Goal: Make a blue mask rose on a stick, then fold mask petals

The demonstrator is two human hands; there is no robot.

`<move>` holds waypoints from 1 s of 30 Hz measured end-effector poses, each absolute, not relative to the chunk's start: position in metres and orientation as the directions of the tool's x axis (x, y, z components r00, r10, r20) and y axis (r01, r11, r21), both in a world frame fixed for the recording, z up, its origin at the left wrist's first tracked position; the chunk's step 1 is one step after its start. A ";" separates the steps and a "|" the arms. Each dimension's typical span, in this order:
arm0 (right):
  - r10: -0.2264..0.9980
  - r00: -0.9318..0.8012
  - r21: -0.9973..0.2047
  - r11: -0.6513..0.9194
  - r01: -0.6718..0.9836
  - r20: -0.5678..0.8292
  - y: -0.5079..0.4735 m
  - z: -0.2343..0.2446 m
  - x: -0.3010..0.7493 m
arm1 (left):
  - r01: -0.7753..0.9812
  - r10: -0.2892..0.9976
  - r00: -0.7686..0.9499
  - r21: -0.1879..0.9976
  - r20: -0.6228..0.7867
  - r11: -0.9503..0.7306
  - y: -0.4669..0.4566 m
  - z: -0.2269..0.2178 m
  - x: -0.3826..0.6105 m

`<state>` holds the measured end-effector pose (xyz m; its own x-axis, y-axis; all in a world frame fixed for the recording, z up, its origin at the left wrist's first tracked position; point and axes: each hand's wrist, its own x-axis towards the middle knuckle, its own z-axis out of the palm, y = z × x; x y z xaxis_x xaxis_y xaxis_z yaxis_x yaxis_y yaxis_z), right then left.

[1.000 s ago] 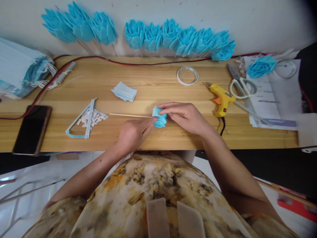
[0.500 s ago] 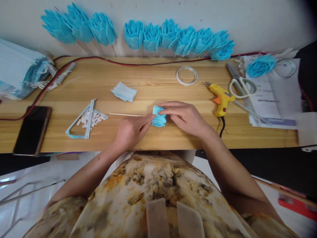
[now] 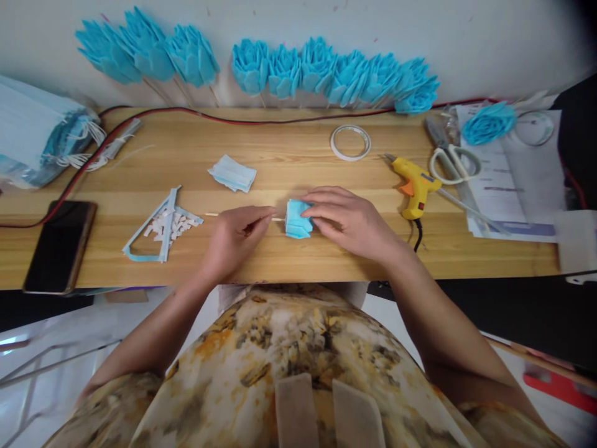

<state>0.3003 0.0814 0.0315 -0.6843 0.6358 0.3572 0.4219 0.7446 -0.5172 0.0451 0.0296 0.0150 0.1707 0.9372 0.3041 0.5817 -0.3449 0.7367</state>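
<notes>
We see the left hand (image 3: 233,239) near the front edge of the wooden table (image 3: 298,168). Its thumb and fingers are closed in a pinch on a thin stick (image 3: 212,214), which lies flat and points to the left. One short end of the stick comes out on the left of the hand, and another short part shows between the hand and the blue flower (image 3: 296,219).

The blue flower is a small folded bundle at the right end of the stick, resting on the table about in the middle. The right hand (image 3: 354,221) comes from the right and its fingers are closed on the flower, with the fingertips on its top and right side.

To the left of the hands lies a small heap of scraps (image 3: 163,227), and further left a phone (image 3: 58,244). Behind the hands lies a folded mask (image 3: 232,173). To the right we see a yellow glue gun (image 3: 416,186), near it a tape ring (image 3: 351,142) and scissors (image 3: 454,165). Many finished flowers (image 3: 336,74) lean on the wall.
</notes>
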 end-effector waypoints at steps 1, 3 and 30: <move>0.635 -0.683 -0.522 0.744 0.417 0.360 0.081 0.031 0.301 | 0.592 0.932 0.179 0.722 0.314 -0.357 0.031 0.015 0.044; 0.634 -0.684 -0.533 0.742 0.407 0.361 0.081 0.031 0.301 | 0.617 0.925 0.213 0.692 0.314 -0.376 0.035 0.015 0.042; 0.651 -0.680 -0.573 0.716 0.399 0.338 0.084 0.030 0.294 | 0.747 0.873 0.405 0.453 0.271 -0.487 0.046 0.000 0.029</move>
